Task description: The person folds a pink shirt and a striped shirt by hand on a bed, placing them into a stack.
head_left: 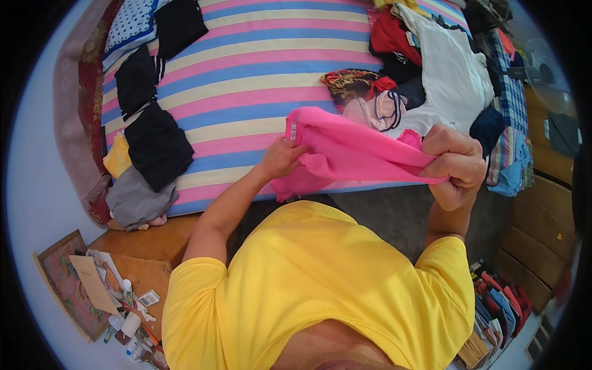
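Observation:
A bright pink garment [351,145] is stretched out in the air over the near edge of the bed, between my two hands. Its exact kind does not show; a small white label sits at its left end. My left hand [285,158] pinches the left end, thumb and fingers closed on the cloth. At the other end my right hand [455,166] is closed in a fist around the fabric, a little nearer to me and higher up. Some of the cloth hangs down below my left hand.
On the striped bed sheet [259,61], folded black clothes [154,148] and a grey garment [140,198] line the left side. A loose pile with a white garment [453,68] covers the right. A fan [546,74], a wooden cabinet [539,209] and a cluttered bedside table [139,271] stand around.

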A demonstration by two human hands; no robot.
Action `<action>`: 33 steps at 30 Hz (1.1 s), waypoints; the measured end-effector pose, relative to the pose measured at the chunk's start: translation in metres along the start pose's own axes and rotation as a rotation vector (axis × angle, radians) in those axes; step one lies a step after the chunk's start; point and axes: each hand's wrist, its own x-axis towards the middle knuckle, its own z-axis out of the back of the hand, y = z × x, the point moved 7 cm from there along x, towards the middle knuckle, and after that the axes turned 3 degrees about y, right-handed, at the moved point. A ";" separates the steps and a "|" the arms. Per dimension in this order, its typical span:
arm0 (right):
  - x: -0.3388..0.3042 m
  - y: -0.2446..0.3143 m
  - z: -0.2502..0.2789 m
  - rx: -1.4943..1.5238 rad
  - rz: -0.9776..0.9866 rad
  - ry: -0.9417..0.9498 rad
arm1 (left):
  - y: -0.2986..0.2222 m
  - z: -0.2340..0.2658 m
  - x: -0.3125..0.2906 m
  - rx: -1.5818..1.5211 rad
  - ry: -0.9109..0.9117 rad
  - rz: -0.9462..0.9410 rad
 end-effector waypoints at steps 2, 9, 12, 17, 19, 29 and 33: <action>0.004 0.015 -0.001 -0.045 -0.013 -0.002 | -0.005 0.010 0.003 0.022 -0.255 0.019; 0.014 0.055 -0.005 -0.106 -0.023 -0.119 | -0.042 0.046 -0.019 0.127 -0.497 -0.254; 0.026 0.070 -0.009 -0.099 0.009 -0.172 | -0.029 0.051 -0.021 0.247 -0.534 -0.089; 0.041 0.082 0.007 -0.180 0.030 -0.199 | -0.007 0.081 -0.014 0.274 -0.474 -0.153; 0.049 0.087 0.010 -0.194 0.068 -0.183 | -0.029 0.100 -0.015 0.283 -0.468 -0.352; 0.068 0.103 0.042 -0.368 0.123 -0.209 | 0.009 0.148 -0.011 -0.141 -0.569 -0.044; 0.068 0.011 0.102 -0.354 -0.230 -0.294 | 0.080 0.264 -0.034 -0.101 -0.720 0.208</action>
